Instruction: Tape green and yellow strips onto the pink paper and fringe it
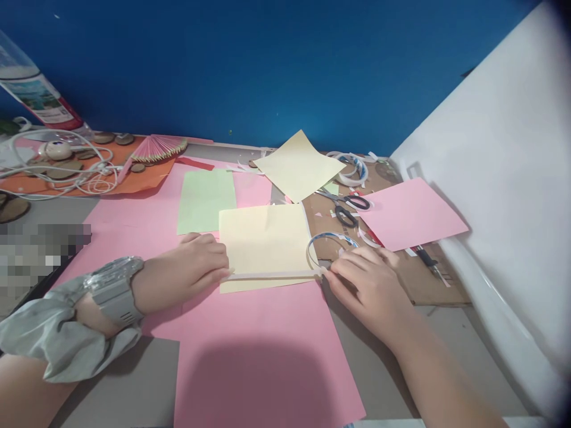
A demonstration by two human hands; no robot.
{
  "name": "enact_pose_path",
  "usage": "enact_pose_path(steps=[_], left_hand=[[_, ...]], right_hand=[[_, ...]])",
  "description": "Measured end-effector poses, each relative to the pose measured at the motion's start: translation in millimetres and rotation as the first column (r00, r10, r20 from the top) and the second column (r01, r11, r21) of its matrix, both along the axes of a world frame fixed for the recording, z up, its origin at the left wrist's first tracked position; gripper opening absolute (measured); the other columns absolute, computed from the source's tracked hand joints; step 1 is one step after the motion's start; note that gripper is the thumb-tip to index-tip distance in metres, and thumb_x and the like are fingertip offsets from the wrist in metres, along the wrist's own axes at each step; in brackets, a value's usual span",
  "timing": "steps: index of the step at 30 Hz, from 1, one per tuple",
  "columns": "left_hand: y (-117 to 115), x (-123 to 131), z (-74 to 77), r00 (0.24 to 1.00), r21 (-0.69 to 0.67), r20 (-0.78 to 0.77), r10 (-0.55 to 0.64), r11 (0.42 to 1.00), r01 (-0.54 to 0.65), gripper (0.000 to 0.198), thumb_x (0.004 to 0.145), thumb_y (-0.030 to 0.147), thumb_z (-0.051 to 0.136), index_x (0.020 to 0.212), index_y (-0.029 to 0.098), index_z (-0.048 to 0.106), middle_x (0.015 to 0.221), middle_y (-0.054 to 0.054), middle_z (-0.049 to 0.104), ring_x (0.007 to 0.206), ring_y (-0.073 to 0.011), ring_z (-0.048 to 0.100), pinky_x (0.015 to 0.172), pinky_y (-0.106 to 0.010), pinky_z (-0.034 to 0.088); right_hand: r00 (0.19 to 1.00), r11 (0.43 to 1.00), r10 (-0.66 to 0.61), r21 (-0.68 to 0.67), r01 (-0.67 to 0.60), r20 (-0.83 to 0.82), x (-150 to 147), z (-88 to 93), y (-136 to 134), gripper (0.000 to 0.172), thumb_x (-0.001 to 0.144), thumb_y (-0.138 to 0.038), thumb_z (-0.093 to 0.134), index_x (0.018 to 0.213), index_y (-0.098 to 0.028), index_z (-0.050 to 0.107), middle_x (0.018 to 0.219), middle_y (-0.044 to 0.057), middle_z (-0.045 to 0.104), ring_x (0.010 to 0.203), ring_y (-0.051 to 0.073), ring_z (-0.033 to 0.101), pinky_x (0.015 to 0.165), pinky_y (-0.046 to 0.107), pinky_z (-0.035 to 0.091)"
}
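A strip of white double-sided tape (274, 275) is stretched straight along the near edge of a pale yellow sheet (265, 238). My left hand (190, 267), with a grey watch and a pale scrunchie at its wrist, pinches the strip's left end at the sheet's left edge. At the right edge my right hand (368, 282) grips the strip's other end. The tape roll (314, 241) stands on edge beside those fingers, partly hidden by them. Another white strip runs along the sheet's right edge. Underneath lies large pink paper (267, 345).
Behind are a green sheet (207, 199), a second yellow sheet (300, 165) and another tape roll (359, 172). Black-handled scissors (347, 215), a pink sheet (413, 213) and a cutter (427, 258) lie on cardboard (397, 279). A folded pink fan (158, 148), cables and a bottle (40, 95) stand left.
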State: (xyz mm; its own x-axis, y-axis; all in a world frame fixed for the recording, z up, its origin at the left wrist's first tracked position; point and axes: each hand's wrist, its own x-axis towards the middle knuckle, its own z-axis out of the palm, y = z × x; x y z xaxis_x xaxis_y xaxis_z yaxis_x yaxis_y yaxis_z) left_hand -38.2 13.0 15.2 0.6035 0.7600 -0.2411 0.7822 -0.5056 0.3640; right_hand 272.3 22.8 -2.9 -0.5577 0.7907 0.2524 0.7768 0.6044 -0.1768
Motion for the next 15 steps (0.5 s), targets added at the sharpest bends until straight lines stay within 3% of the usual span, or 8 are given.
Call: enact_pose_path(steps=[8, 15], left_hand=[[-1, 0, -2.1, 1.0, 0.008, 0.002, 0.002, 1.0, -0.002, 0.034, 0.095, 0.031, 0.031, 0.072, 0.018, 0.052, 0.073, 0.0, 0.051, 0.077, -0.0176, 0.043, 0.077, -0.035, 0.027], [-1, 4, -0.2, 1.0, 0.017, 0.013, -0.01, 1.0, 0.01, 0.035, 0.096, 0.033, 0.031, 0.073, 0.018, 0.052, 0.074, 0.0, 0.05, 0.076, -0.0171, 0.042, 0.077, -0.034, 0.027]], right_hand=[[1.0, 0.997, 0.019, 0.076, -0.019, 0.002, -1, -10.2, 1, 0.014, 0.091, -0.017, 0.045, 0.085, -0.021, 0.057, 0.068, -0.002, 0.063, 0.074, 0.015, 0.057, 0.09, 0.04, 0.025], [1.0, 0.995, 0.02, 0.093, -0.02, 0.005, -1, -9.9, 3, 0.016, 0.092, -0.017, 0.043, 0.083, -0.02, 0.055, 0.072, 0.0, 0.067, 0.073, 0.017, 0.057, 0.081, 0.036, 0.029]])
